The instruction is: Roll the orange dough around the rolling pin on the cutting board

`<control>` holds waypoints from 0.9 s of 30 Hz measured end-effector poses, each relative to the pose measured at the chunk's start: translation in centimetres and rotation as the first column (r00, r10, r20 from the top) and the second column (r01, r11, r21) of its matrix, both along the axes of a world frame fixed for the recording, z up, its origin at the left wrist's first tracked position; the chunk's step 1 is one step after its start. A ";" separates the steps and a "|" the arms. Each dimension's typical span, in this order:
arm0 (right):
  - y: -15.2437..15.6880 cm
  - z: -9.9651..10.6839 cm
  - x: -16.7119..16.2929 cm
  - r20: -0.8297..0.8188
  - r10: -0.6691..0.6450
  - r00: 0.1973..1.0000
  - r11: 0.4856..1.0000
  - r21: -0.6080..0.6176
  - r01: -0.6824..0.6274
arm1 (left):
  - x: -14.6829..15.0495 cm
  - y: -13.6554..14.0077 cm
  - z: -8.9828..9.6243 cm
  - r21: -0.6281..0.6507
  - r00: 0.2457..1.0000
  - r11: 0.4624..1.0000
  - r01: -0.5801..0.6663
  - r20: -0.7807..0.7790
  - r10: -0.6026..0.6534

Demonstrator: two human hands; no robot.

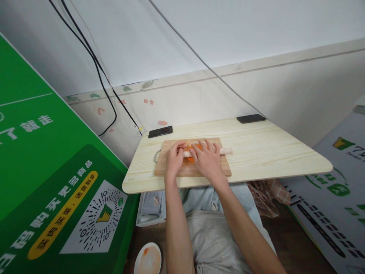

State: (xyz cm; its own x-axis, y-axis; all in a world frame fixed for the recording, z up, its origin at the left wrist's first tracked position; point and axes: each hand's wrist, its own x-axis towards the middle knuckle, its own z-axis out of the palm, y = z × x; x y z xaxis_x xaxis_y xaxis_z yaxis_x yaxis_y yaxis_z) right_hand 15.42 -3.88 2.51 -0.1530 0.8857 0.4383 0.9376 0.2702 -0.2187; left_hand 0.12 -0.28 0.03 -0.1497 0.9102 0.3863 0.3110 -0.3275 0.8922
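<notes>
A wooden cutting board lies near the front edge of the table, with a metal handle on its left side. Across it rests a pale rolling pin, its right end sticking out past the board. Flattened orange dough lies under the pin, partly hidden by my fingers. My left hand has its fingers curled at the pin's left end, which is hidden there. Over the middle of the pin lies my right hand, fingers bent across it and somewhat spread.
Two dark phones lie along the table's back edge, one at the left and another at the right. A stained white plate is below at the left, near a pale box. Green panels flank the table's left.
</notes>
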 end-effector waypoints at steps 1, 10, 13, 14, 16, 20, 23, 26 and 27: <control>0.1 0.0 -0.1 0.002 0.002 1.000 1.000 -0.003 -0.002 | 0.0 0.0 0.0 -0.002 1.000 1.000 -0.005 -0.003 0.005; 2.6 1.2 -1.3 0.039 -0.006 0.999 0.996 -0.088 0.009 | -0.1 0.1 -0.1 0.009 0.999 1.000 -0.007 -0.031 0.007; 2.9 1.6 -1.6 0.043 0.010 0.999 0.993 -0.117 -0.005 | -0.1 0.1 -0.1 0.017 0.999 1.000 -0.013 -0.031 0.014; 2.6 1.6 -1.6 0.038 0.008 0.999 0.994 -0.112 -0.004 | -0.1 0.1 -0.1 0.019 0.999 1.000 -0.017 -0.036 0.018; 1.8 1.3 -1.6 0.022 0.005 1.000 0.997 -0.083 -0.003 | -0.1 0.1 -0.2 0.023 0.999 1.000 -0.021 -0.045 0.022; -0.4 0.3 -1.4 0.001 -0.012 1.000 0.999 -0.032 0.012 | -0.2 0.1 -0.4 0.028 0.999 1.000 -0.009 -0.038 0.010; -0.9 -0.1 -1.5 -0.008 -0.024 1.000 0.999 -0.024 0.023 | -0.2 0.0 -0.4 0.020 0.999 1.000 -0.013 -0.040 0.014; 0.1 0.4 -1.6 -0.018 -0.018 1.000 0.999 -0.042 0.017 | -0.1 -0.1 -0.2 0.025 0.999 1.000 -0.017 -0.048 0.018; 0.6 0.7 -1.7 -0.022 -0.014 1.000 0.998 -0.055 0.012 | -0.1 -0.2 -0.1 0.029 0.998 0.999 -0.021 -0.055 0.022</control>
